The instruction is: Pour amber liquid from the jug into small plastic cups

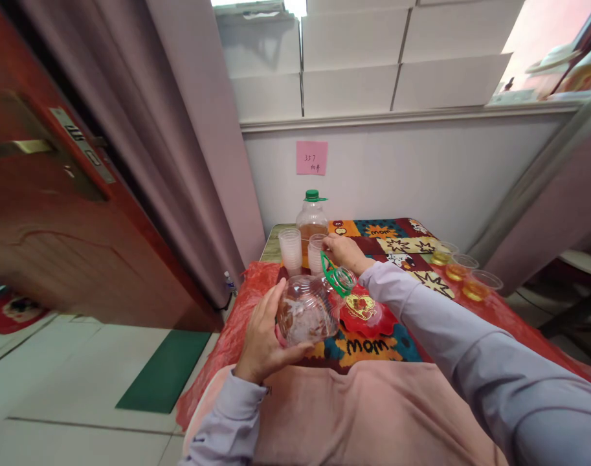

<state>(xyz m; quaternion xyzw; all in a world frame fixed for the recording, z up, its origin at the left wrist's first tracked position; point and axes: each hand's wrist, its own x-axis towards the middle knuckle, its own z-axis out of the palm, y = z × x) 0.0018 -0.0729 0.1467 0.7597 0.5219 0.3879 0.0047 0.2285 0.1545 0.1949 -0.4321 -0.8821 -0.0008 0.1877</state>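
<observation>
While my left hand (pixel 265 333) curls around the jug (pixel 307 310), my right hand (pixel 347 254) pinches the cups (pixel 316 257) by their rim, beneath a note (pixel 311 158) reading "357".

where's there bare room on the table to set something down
Bare patterned cloth lies between the right hand and the three yellow-filled cups, and in a narrower strip between red dish and pink cloth. Crowded left side: cup stacks, capped jug, held jug.

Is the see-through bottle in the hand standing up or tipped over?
Tipped over. The bottle leans sideways in the left hand, with its green-ringed neck pointing to the right.
</observation>
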